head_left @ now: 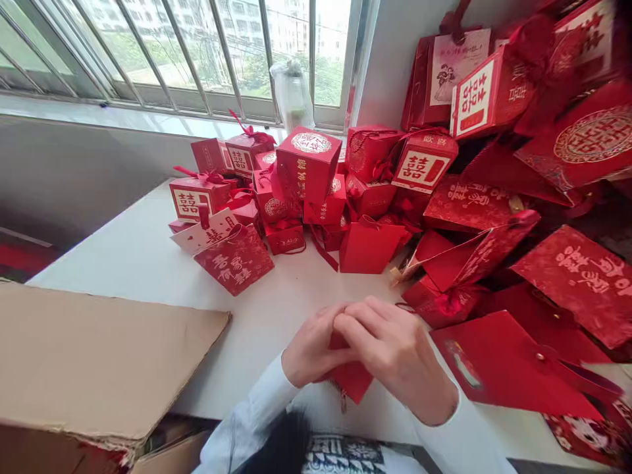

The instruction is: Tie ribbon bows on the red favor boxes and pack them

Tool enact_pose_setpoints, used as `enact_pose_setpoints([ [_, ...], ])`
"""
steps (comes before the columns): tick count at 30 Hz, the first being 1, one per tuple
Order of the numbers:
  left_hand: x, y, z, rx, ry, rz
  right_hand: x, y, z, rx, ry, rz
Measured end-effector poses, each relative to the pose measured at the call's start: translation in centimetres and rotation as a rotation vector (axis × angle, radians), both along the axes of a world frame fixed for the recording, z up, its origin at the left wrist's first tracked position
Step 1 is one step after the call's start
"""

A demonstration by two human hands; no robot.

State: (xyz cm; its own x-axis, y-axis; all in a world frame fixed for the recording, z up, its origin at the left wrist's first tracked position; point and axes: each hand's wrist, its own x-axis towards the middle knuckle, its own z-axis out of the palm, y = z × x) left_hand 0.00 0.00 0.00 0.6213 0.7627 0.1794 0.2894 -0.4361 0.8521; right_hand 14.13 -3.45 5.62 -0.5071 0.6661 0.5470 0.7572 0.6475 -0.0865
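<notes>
- While working at the near edge of the white table [232, 368], cupped a red box [358, 385] between left hand [312, 345] and right hand [392, 349], touching.
- Could not tell of any pinch, with fingertips hidden.
- Needed light, even pressure against creasing.

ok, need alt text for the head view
A left hand holds a small red box at a white table, the right hand over its top. Red gift boxes, some with gold lettering, are heaped behind and to the right; cardboard lies left, a barred window beyond.
</notes>
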Motion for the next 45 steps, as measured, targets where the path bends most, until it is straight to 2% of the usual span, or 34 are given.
enact_pose_setpoints([
  [3, 0.3, -0.4, 0.0, -0.043, 0.002, 0.010, 0.0, -1.7, -0.7, 0.077, -0.006, 0.098],
  [5, 0.4, -0.7, -0.1, -0.061, -0.014, 0.046, 0.2, -3.0, -1.0, 0.082, -0.007, 0.105],
  [10, 0.8, -1.3, -1.2, -0.030, -0.080, 0.133, 1.5, -5.6, -2.5, -0.039, 0.015, 0.039],
  [13, 0.9, -1.6, -1.9, -0.010, -0.105, 0.160, 2.6, -6.3, -3.8, -0.191, 0.113, -0.051],
  [16, 0.9, -1.7, -2.1, -0.017, -0.113, 0.183, 3.3, -6.3, -5.0, -0.359, 0.328, -0.168],
  [20, 0.8, -1.6, -1.8, -0.041, -0.098, 0.192, 3.2, -5.3, -5.7, -0.449, 0.546, -0.340],
  [26, 0.8, -1.8, -1.3, -0.187, -0.084, 0.233, 1.9, -4.2, -6.0, -0.597, 0.615, -0.363],
  [32, 0.4, -1.9, -1.4, -0.348, -0.172, 0.202, 2.3, -4.1, -5.6, -0.668, 0.524, -0.354],
  [35, 0.1, -1.7, -1.1, -0.323, -0.158, 0.156, 2.1, -3.9, -5.3, -0.659, 0.464, -0.378],
  [39, -0.3, -1.5, -0.7, -0.277, -0.149, 0.117, 1.7, -3.5, -5.2, -0.563, 0.440, -0.444],
  [45, -1.2, -1.2, -1.1, -0.249, -0.133, 0.080, 1.6, -3.3, -5.3, -0.538, 0.458, -0.452],
])
